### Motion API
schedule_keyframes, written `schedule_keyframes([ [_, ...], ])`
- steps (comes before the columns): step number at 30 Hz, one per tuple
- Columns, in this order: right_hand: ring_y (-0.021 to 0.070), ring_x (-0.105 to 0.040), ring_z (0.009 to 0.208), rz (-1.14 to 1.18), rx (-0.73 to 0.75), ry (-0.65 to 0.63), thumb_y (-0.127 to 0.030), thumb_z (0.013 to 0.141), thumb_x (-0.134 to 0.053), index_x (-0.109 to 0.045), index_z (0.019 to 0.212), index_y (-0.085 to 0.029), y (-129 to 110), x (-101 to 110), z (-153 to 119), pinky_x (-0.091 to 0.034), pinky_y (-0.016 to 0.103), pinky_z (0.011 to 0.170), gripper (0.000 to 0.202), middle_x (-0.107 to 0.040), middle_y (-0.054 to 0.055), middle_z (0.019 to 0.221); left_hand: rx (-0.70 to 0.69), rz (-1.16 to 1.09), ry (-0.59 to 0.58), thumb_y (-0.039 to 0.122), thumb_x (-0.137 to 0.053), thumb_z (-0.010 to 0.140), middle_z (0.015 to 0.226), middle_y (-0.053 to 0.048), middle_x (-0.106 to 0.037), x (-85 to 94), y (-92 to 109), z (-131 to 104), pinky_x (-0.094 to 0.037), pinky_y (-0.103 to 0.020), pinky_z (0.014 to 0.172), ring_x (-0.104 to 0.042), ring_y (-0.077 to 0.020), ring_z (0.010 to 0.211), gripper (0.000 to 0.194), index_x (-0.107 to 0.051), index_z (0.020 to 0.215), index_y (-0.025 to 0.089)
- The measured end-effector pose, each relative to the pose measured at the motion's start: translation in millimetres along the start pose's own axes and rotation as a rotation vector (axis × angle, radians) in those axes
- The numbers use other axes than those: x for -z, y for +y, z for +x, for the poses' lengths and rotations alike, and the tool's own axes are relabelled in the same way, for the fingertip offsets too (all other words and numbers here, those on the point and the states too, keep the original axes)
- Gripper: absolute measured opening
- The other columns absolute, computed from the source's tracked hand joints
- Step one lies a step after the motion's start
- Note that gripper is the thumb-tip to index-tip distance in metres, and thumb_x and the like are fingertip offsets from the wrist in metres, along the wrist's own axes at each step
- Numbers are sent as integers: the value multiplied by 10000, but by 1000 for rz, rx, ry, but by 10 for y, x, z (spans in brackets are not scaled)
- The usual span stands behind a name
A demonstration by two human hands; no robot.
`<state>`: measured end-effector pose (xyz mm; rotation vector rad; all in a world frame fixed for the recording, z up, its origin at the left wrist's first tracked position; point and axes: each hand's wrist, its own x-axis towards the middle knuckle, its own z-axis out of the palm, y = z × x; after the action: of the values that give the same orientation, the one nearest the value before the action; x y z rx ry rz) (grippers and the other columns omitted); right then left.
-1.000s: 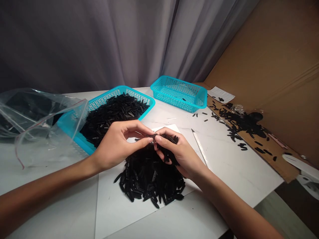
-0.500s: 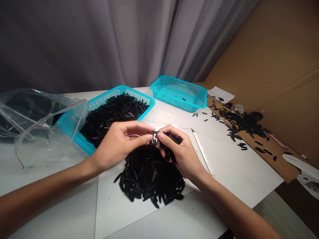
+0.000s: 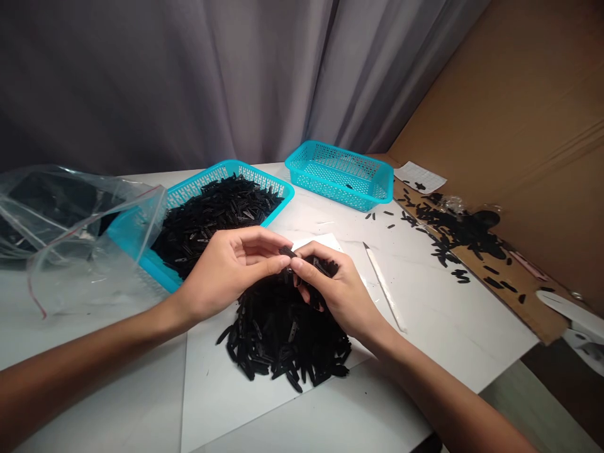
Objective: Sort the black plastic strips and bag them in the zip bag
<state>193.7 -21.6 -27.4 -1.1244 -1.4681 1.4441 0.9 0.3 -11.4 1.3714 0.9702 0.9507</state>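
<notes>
Between the fingertips of my left hand point(image 3: 236, 267) and my right hand point(image 3: 335, 283), a small slim black clip point(image 3: 287, 252) is pinched, tilted down to the right. My left thumb and fingers close on its left end; the right thumb touches its other end. Several more black clips point(image 3: 325, 268) sit bunched in my right palm, partly hidden by the thumb. Below both hands a heap of black clips point(image 3: 287, 333) lies on a white sheet point(image 3: 207, 402). A few clips in the heap show greyish faces with holes.
Behind my left hand stands a blue basket point(image 3: 283, 204) full of black clips, beside a clear plastic bag point(image 3: 85, 277). Another blue basket point(image 3: 330, 196) is farther back. A white pencil-like stick point(image 3: 384, 286) lies at right. Loose black pieces point(image 3: 462, 233) cover a cardboard strip point(image 3: 538, 318).
The clip between my fingertips has turned from lying level to tilting down to the right. My right thumb and fingers have shifted slightly left, closer to the left hand.
</notes>
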Motion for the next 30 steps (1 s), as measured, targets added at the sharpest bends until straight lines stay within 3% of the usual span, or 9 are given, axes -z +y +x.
schedule_keyframes([
  [7, 96, -446, 450, -6, -38, -16, -514, 946, -639, -629, 900, -219, -29, 10, 3, -328, 202, 392, 299, -543, -44, 576, 0, 6, 9, 223, -796, 822, 875, 6, -775, 13, 37, 6, -582, -152, 778, -736, -123, 853, 95, -763, 905, 190],
  [13, 93, -515, 520, 11, 86, 34, -402, 916, -711, -636, 920, -188, -46, -5, 9, -384, 218, 480, 227, -573, -42, 670, 23, 30, -13, 238, -800, 819, 894, 0, -781, 10, 31, -3, -588, -157, 798, -742, -131, 875, 107, -774, 908, 183],
  [18, 85, -499, 525, -78, 134, 53, -333, 927, -703, -625, 871, -174, -56, -7, -1, -389, 224, 533, 186, -547, -56, 623, 26, 44, 20, 246, -823, 801, 940, 7, -792, -5, 32, -18, -590, -140, 826, -749, -118, 894, 204, -770, 994, 206],
  [30, 61, -475, 476, -20, 65, 57, -406, 945, -674, -624, 863, -180, -60, -9, 8, -397, 208, 492, 245, -572, -51, 648, 8, 14, 37, 201, -776, 845, 896, 10, -801, -11, -1, 2, -583, -97, 733, -741, -88, 803, 129, -806, 971, 205],
])
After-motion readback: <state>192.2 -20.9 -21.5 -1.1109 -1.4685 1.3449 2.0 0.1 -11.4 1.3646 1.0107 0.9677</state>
